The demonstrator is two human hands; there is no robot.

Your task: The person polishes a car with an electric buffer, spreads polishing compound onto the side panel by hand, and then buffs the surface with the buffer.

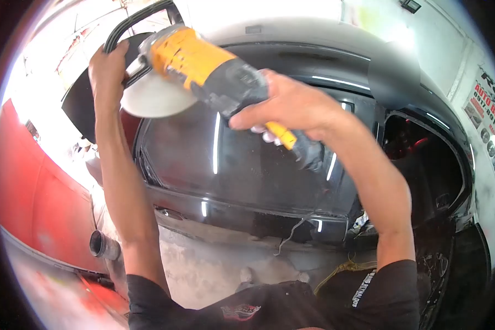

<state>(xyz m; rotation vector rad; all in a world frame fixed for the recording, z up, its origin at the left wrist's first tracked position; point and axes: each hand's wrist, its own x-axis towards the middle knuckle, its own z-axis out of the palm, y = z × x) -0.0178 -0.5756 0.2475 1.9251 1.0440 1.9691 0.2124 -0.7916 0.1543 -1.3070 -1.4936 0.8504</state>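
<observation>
A yellow and black power polisher [190, 58] is raised over the dark car body, tilted across the upper left. My right hand [289, 104] is wrapped round its black rear body, above the yellow and black end. Its round white pad [157, 96] shows below the tool's head, near the car's window area. Further left, my left hand [109, 69] is closed on the lower edge of a black frame [127, 22] that stands up beside the polisher's head. The pad's contact with any surface cannot be made out.
The black car [247, 165] spans the middle, with a dark rear window [423, 157] at the right. A red panel [44, 192] stands at the left, near a grey bucket [105, 246]. Yellow cord [346, 268] and a thin wire [297, 228] lie low. A wall sign [487, 102] hangs right.
</observation>
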